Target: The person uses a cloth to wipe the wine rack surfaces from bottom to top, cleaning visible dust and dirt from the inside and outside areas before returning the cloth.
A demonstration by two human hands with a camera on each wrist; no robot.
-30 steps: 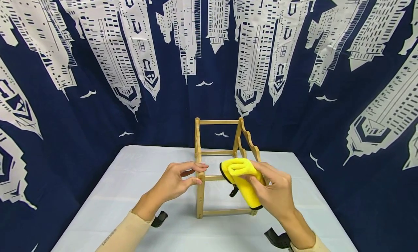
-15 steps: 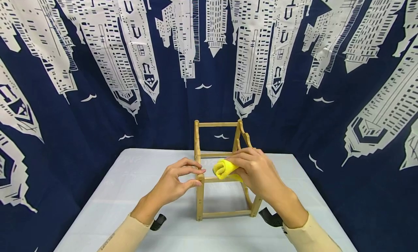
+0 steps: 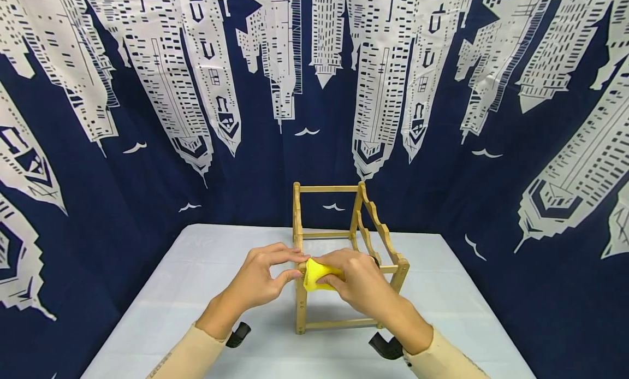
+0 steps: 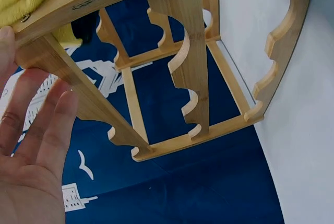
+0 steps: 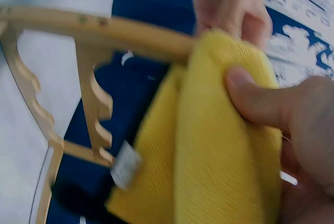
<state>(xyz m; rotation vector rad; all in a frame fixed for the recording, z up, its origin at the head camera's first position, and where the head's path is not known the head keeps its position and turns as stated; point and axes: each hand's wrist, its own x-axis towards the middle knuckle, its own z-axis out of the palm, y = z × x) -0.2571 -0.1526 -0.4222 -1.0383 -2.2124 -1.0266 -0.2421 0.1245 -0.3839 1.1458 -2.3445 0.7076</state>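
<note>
A wooden rack [image 3: 301, 308] with scalloped side boards stands on the table. At its near left corner my left hand [image 3: 260, 272] holds the frame between thumb and fingers; in the left wrist view, the fingers of this hand [image 4: 39, 130] lie along a scalloped board. My right hand [image 3: 361, 280] pinches a folded yellow cloth [image 3: 318, 275] with dark edging against the same corner. The right wrist view shows the cloth [image 5: 224, 140] draped by the front rail's end, its white label [image 5: 126, 165] hanging out, with my right thumb pressed on it.
White cloth covers the table [image 3: 206, 291]. Behind it hangs a navy curtain [image 3: 265, 188] printed with white upside-down buildings and birds. Black straps [image 3: 238, 334] sit at both wrists.
My right hand has carried the yellow cloth leftward from the rack's right side, along the front rail to the near left corner. My left hand has stayed at that corner.
</note>
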